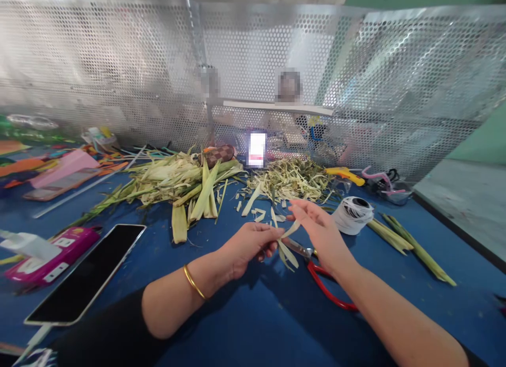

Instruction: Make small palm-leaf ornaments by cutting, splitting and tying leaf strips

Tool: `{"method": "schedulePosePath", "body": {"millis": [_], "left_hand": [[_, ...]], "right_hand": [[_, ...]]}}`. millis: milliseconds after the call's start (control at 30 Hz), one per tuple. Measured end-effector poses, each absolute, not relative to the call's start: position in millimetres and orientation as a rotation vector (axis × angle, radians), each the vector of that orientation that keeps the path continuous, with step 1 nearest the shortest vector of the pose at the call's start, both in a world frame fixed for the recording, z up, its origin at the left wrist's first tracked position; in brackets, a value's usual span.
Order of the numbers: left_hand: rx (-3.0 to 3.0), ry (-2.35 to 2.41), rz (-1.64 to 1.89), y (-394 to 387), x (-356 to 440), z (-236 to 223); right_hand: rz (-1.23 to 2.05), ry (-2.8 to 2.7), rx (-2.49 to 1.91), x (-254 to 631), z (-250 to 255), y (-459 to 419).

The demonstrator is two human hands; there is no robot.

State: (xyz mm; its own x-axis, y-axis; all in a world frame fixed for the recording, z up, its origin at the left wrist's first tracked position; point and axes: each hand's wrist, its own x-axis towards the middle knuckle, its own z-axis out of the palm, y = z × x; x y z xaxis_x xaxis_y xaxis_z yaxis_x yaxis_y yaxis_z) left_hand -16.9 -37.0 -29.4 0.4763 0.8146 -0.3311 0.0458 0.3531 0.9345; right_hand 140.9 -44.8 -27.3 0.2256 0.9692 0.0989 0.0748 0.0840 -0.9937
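My left hand [256,243] pinches a small bunch of pale green leaf strips [288,255] over the middle of the table. My right hand [316,224] is closed at the fingertips on the upper end of one strip, just right of the left hand. Red-handled scissors [330,298] lie beneath the right hand, their blades partly hidden. A spool of white thread [353,215] stands to the right of that hand. Beyond my hands lie small cut leaf pieces [259,215] and a heap of shredded leaf scraps [294,180].
Long leaves and husks [169,177] are piled at the back left. A black-screened phone [89,272] and a magenta power strip [53,256] lie at left. Two green stalks [422,251] rest at right, near a yellow-handled tool [346,175]. A perforated metal screen [245,45] bounds the back.
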Motion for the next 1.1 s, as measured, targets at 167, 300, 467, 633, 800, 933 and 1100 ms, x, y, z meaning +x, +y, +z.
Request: {"method": "schedulePosePath", "body": {"millis": [167, 300, 467, 633, 800, 933, 1100], "left_hand": [[0.991, 0.976, 0.694, -33.7, -15.6, -31.9], [1.062, 0.977, 0.645, -35.1, -15.2, -31.6], [1.200, 0.920, 0.607, -35.7, -17.0, -31.1], [1.219, 0.916, 0.575, -35.8, -18.1, -29.7], [1.024, 0.931, 0.695, -35.8, -18.1, -28.5], [0.823, 0.857, 0.814, -30.6, -21.0, -25.5], [0.815, 0.814, 0.876, -27.6, -22.7, -23.4]], "right_hand": [[1.281, -1.019, -1.284, 141.5, -32.9, -44.3], [1.285, -1.074, -1.232, 135.1, -33.0, -47.6], [1.120, -1.143, -1.227, 132.5, -32.1, -48.6], [0.939, -1.236, -1.259, 134.3, -38.5, -45.4], [0.317, -1.539, -1.345, 148.2, -35.8, -44.6], [-0.407, -1.932, -1.074, 149.8, -26.7, -53.0], [-0.668, -2.412, -0.777, 134.4, -35.7, -57.8]]}}
